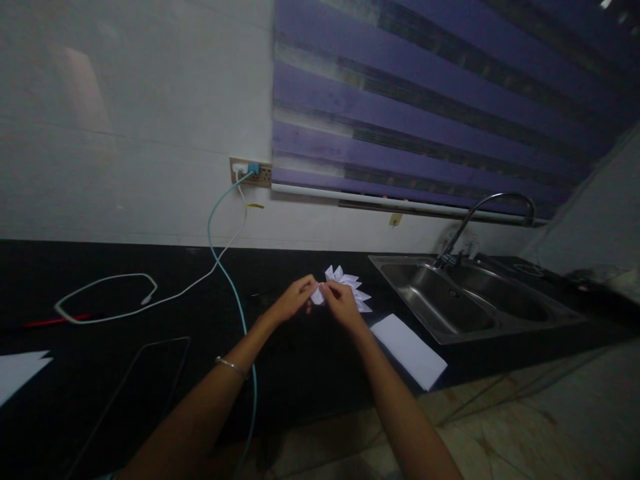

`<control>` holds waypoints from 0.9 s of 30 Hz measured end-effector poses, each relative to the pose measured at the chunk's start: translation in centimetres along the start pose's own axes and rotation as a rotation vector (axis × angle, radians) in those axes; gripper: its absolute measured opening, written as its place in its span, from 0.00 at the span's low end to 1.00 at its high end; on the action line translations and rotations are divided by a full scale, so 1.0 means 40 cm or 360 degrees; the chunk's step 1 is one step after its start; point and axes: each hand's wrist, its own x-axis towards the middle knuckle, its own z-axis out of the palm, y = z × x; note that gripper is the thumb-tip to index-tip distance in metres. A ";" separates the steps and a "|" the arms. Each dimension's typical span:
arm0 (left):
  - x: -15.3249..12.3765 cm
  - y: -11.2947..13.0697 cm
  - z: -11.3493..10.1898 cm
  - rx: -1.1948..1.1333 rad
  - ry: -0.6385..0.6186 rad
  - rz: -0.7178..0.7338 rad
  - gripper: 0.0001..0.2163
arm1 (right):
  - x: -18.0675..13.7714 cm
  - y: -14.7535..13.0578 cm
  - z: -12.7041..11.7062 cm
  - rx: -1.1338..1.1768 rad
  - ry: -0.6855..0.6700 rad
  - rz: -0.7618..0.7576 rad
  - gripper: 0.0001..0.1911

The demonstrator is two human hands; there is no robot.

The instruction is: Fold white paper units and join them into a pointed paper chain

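A small folded piece of white paper (317, 295) is pinched between my two hands, just above the black countertop. My left hand (296, 297) grips its left side with closed fingers. On the other side, my right hand (342, 301) has thumb and fingers pressed on the paper's right edge. Right behind that hand lies a pointed, star-like folded paper shape (350, 279), partly covered by it. A stack of white paper (411, 351) rests to the right of my right forearm.
A double steel sink (440, 300) with a curved faucet (470, 217) is set in the counter at right. Blue cable (235, 287) and white cable (187, 288) run from the wall outlet (260, 175). At left lie more white paper (20, 373) and a red pen-like object (55, 321).
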 end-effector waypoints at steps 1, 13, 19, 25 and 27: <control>-0.001 0.004 -0.002 -0.0045 -0.0015 0.0019 0.15 | 0.000 0.000 -0.003 -0.0007 -0.0021 0.0005 0.19; -0.010 0.017 -0.018 0.0150 -0.0126 0.0058 0.17 | -0.001 -0.009 -0.020 0.0178 -0.0124 0.0087 0.19; -0.015 0.024 -0.025 0.0161 -0.0108 0.0081 0.17 | -0.003 -0.010 -0.022 0.0128 -0.0172 0.0126 0.22; -0.008 0.018 -0.049 0.0214 0.0120 0.0094 0.16 | -0.003 -0.001 -0.028 0.0099 -0.0069 0.0142 0.22; -0.003 0.015 -0.054 0.0215 0.0269 0.0112 0.15 | -0.001 0.000 -0.028 0.0115 -0.0034 0.0167 0.21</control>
